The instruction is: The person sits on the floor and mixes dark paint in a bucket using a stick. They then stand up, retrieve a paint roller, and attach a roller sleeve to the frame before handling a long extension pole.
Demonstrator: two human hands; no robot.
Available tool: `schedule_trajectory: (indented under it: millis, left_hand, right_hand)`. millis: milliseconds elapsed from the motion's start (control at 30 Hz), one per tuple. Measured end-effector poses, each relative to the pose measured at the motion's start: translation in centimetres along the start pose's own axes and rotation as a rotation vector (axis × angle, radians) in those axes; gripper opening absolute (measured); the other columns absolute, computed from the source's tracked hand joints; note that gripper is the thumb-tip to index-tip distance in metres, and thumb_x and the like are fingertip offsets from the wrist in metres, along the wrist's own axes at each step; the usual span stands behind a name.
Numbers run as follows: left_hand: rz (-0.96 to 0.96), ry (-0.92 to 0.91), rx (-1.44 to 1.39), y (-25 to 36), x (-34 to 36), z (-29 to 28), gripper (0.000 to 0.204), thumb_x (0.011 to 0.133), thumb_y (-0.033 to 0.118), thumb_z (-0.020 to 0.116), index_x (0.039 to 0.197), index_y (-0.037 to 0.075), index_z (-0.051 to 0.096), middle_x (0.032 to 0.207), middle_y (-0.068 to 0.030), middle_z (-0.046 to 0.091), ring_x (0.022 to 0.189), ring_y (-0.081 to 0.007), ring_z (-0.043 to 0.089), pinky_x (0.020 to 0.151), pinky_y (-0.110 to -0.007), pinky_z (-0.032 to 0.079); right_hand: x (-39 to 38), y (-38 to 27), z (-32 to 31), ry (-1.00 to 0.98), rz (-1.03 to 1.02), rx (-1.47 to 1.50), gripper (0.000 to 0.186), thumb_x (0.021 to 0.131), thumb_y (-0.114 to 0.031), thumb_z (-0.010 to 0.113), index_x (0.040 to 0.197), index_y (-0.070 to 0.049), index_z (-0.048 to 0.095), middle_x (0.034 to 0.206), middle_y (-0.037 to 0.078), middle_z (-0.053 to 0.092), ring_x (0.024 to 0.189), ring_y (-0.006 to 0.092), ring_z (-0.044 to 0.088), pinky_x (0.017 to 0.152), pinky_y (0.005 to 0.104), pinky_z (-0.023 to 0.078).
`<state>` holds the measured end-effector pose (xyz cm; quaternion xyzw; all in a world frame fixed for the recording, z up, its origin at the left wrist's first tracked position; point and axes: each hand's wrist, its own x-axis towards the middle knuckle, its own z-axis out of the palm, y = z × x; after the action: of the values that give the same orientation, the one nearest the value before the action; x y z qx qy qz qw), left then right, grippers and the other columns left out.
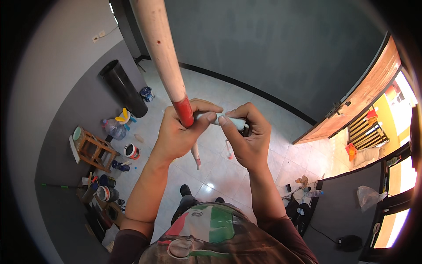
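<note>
A long wooden pole (165, 57) with a red band (183, 112) slants down from the top edge. It passes through the grip of my left hand (176, 132), and its lower end shows below with another reddish band. The thumb and fingers of this hand also pinch one end of a small pale, roughly cylindrical thing (233, 122). My right hand (254, 136) is closed on the other end, its thumb along the side. Something dark shows beside that end, partly covered by the fingers. I cannot make out exactly what the pale thing is.
On the left stand a black tube (125, 90), a wooden stool (94, 152), a clear jug (115, 130) and several paint buckets (107, 193). A wooden door (351, 97) stands ajar at right. Cables and a clear bottle (314, 193) lie by the low right wall.
</note>
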<state>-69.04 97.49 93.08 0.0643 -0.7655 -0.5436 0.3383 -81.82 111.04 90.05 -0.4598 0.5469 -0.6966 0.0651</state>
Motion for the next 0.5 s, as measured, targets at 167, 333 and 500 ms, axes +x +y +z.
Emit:
schedule_trajectory:
  millis: [167, 333, 500]
  left_hand:
    - [0.015, -0.064, 0.026, -0.3, -1.4, 0.3, 0.020, 0.100, 0.006, 0.069, 0.118, 0.001, 0.075, 0.083, 0.0006, 0.067, 0.063, -0.0022, 0.051, 0.057, -0.020, 0.044]
    - [-0.116, -0.041, 0.074, 0.8, -2.2, 0.5, 0.013, 0.100, 0.008, 0.071, 0.109, -0.001, 0.073, 0.071, 0.0031, 0.059, 0.062, -0.0019, 0.046, 0.056, -0.022, 0.035]
    - [-0.083, 0.129, 0.119, -1.1, -3.3, -0.5, 0.014, 0.102, 0.012, 0.070, 0.096, 0.000, 0.068, 0.068, 0.0041, 0.057, 0.063, -0.0029, 0.046, 0.056, -0.023, 0.036]
  right_hand:
    - [0.0, -0.5, -1.0, -0.083, 0.138, -0.094, 0.019, 0.104, -0.014, 0.067, 0.090, -0.003, 0.060, 0.080, 0.004, 0.065, 0.070, 0.0045, 0.053, 0.062, 0.0250, 0.042]
    - [-1.2, -1.8, -0.2, 0.030, 0.350, 0.102, 0.015, 0.110, -0.019, 0.058, 0.110, -0.004, 0.062, 0.085, 0.005, 0.065, 0.078, 0.0069, 0.054, 0.070, 0.0259, 0.045]
    - [-3.3, -1.5, 0.3, -0.185, 0.276, 0.235, 0.028, 0.105, -0.012, 0.066, 0.132, -0.004, 0.061, 0.089, 0.003, 0.065, 0.079, 0.0098, 0.057, 0.071, 0.0283, 0.048]
